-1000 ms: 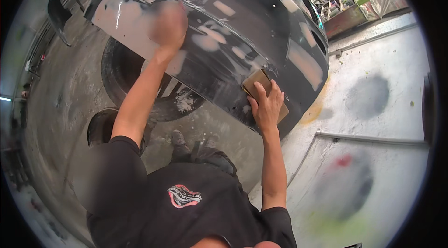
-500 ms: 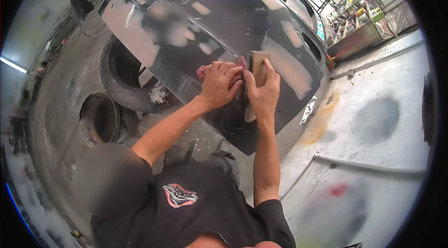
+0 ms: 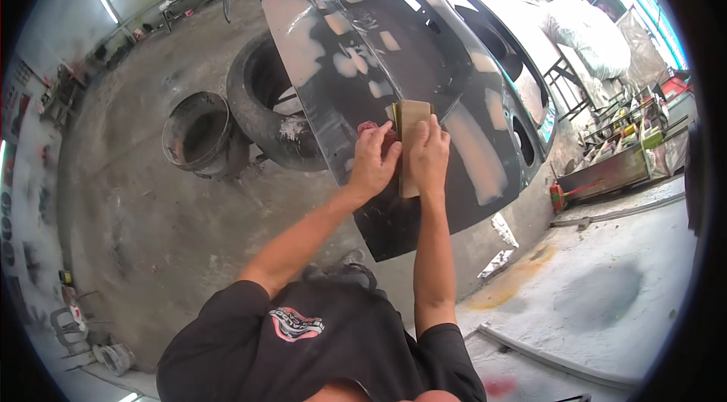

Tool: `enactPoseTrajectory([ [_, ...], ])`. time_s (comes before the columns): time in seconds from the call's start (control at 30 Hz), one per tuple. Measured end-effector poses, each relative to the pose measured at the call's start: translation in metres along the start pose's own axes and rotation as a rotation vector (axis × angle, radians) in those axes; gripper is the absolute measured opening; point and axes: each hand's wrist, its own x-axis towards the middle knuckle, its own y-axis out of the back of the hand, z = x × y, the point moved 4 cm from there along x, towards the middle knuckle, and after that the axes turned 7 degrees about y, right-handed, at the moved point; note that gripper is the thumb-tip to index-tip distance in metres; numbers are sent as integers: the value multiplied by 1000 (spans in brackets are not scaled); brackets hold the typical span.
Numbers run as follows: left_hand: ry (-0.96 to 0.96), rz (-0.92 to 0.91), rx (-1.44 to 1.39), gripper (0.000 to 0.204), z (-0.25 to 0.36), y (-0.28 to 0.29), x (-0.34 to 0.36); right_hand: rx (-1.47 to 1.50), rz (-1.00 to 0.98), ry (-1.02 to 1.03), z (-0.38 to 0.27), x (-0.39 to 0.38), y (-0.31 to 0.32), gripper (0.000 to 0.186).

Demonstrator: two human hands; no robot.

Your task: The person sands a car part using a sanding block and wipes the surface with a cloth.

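Note:
A dark grey car body panel [image 3: 390, 224] with pale filler patches [image 3: 478, 156] lies angled in front of me. My left hand [image 3: 372, 163] is closed on a crumpled red cloth or pad [image 3: 367, 127] over the panel, its fingertips at the left side of a tan sanding block [image 3: 415, 110]. My right hand [image 3: 430, 152] grips that block from above, along its length, with what looks like folded sandpaper at the block's left edge. Both hands are close together over the middle of the panel; most of the cloth is hidden under my fingers.
Tires [image 3: 250, 84] support or sit under the panel's left side, beside a black bucket [image 3: 173, 133]. A metal cart [image 3: 609, 171] with cans stands at right, near a plastic-covered bundle [image 3: 587, 38]. The paint-stained concrete [image 3: 598, 288] is at lower right.
My left hand has come from the upper left to beside the right one. The block has turned more lengthwise and moved leftward on the panel. The view has shifted, showing more floor and background.

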Motion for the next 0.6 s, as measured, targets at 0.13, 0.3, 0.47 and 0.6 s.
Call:
enactPoseTrajectory([
  [0.13,-146,217,401,89,18,-25,-21,362,-2,-94,8,-11,18,64],
  [0.3,-120,252,236,114,21,-33,-28,598,-22,-93,-8,-31,41,74],
  [0.47,-171,354,139,115,13,-27,-25,874,-175,-76,1,-27,33,75],
  [0.6,56,331,-34,104,9,-6,-23,665,-145,204,3,-4,19,52],
])
